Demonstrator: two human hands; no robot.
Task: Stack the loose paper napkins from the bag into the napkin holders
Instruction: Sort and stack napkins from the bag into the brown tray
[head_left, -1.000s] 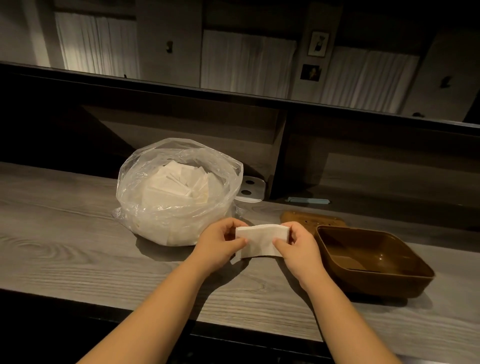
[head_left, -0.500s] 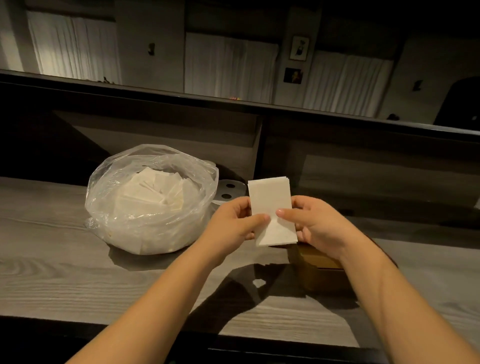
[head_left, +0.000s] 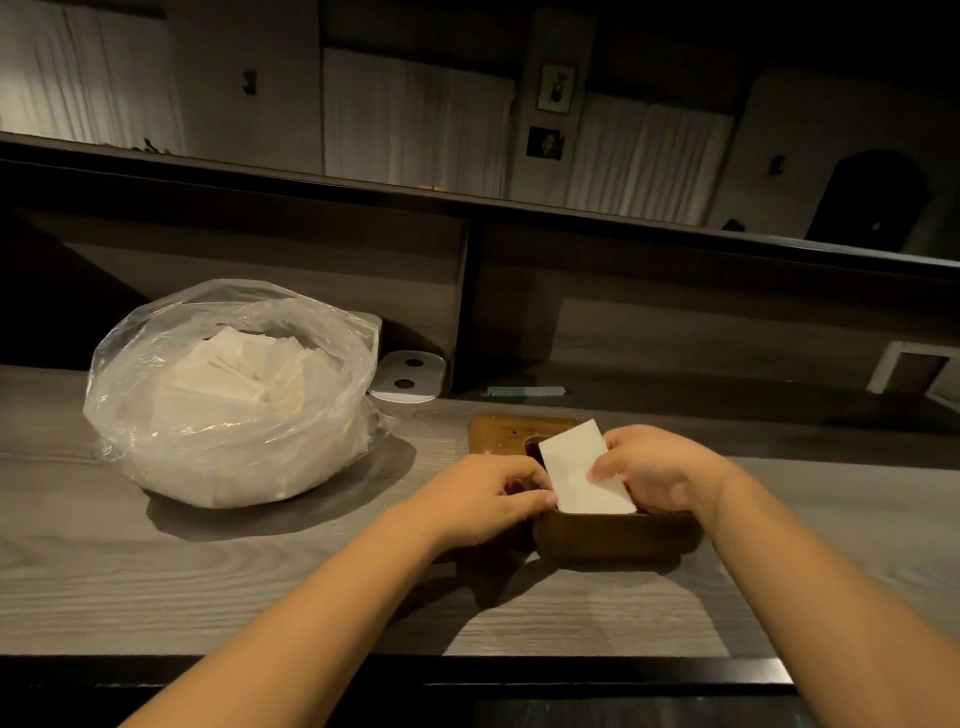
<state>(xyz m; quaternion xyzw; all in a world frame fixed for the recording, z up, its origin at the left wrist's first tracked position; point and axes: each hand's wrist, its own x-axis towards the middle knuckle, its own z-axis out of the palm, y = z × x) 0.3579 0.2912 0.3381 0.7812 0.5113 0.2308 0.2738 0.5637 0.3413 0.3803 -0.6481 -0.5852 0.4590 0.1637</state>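
- Head view: both bare forearms reach forward over a grey wood-grain counter in a dim room.
- Left hand has its fingers curled, thumb and fingertips pinching the lower left edge of a small stack of white napkins.
- Right hand is curled round the stack's right side, fingers pinching it from that edge.
- Napkins stand tilted, lower end down inside a brown napkin holder that sits on the counter just in front of the hands; whether the stack touches the bottom is hidden.
- Brown flat lid lies just behind the holder.
- Clear plastic bag, open at the top and full of loose white napkins, sits on the counter to the left, apart from the holder.
- White bracket with two holes lies behind the bag by the back panel.
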